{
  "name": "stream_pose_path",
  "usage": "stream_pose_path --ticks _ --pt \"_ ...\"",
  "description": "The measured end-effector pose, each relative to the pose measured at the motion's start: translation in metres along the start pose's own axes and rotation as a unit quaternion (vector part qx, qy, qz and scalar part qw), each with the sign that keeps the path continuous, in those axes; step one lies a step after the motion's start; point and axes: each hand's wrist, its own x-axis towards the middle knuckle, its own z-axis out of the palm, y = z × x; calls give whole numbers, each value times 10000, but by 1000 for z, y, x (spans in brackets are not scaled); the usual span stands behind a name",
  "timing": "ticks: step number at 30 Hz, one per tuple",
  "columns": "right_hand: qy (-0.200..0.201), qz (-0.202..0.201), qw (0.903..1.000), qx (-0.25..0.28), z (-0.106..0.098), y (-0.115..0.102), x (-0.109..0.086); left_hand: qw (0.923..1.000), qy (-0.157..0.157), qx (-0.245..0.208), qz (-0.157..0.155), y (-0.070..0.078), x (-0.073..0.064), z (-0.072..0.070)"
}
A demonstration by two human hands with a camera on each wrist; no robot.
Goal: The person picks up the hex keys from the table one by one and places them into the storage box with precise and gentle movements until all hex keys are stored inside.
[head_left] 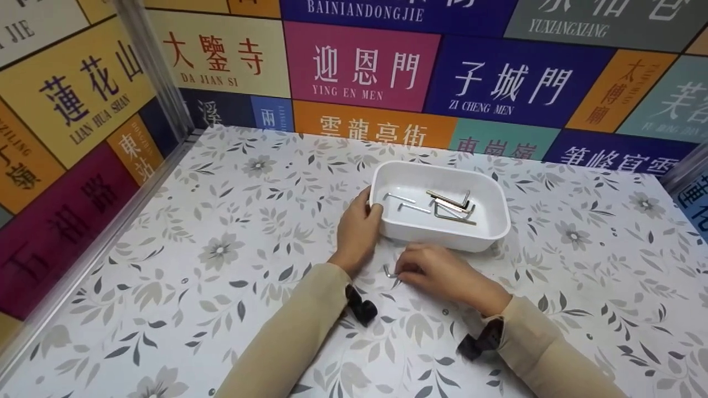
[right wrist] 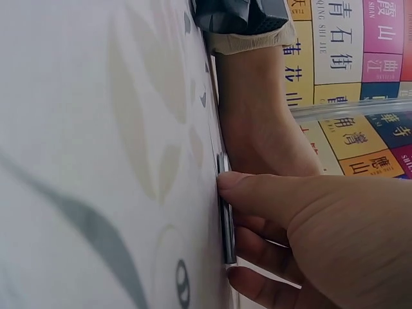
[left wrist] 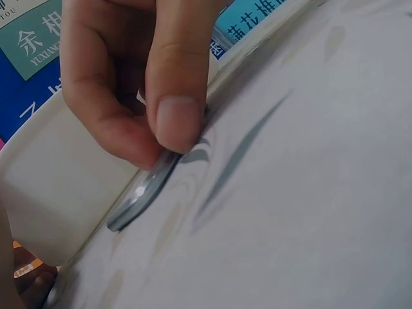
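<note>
In the head view, my left hand [head_left: 357, 235] holds the left end of a white plastic box [head_left: 437, 235], thumb at the rim and fingers along the outer wall. Just in front of the box, low over the tabletop, my right hand [head_left: 445, 273] pinches a small L-shaped hex key [head_left: 389, 272]. The left wrist view shows this hex key [left wrist: 145, 196] close up between thumb and forefinger; its upper part is hidden by the fingers. In the right wrist view, the dark hex key [right wrist: 226, 225] lies along the table surface under the thumb. Several loose hex keys [head_left: 452, 205] lie inside the box.
A white floral cloth [head_left: 221, 309] covers the table. Behind it stands a wall panel [head_left: 354, 66] of coloured signs, with another sign panel [head_left: 72, 110] at the left. Dark wrist cameras [head_left: 362, 309] are strapped at both cuffs.
</note>
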Motion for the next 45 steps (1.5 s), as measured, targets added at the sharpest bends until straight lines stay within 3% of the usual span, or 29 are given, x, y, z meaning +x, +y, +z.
stream_pose_path --ticks 8,17,38,45 --pt "-8 34 10000 -47 1 0 0 10000 25 13 -25 -1 1 0" --pt "188 -216 9994 -185 3 0 0 10000 -10 68 65 -2 -1 -1" --pt "13 83 9999 -151 -3 -6 -1 10000 -26 62 12 0 1 -1" --pt "71 -99 9999 -79 -6 -5 0 9999 51 135 59 -1 0 0"
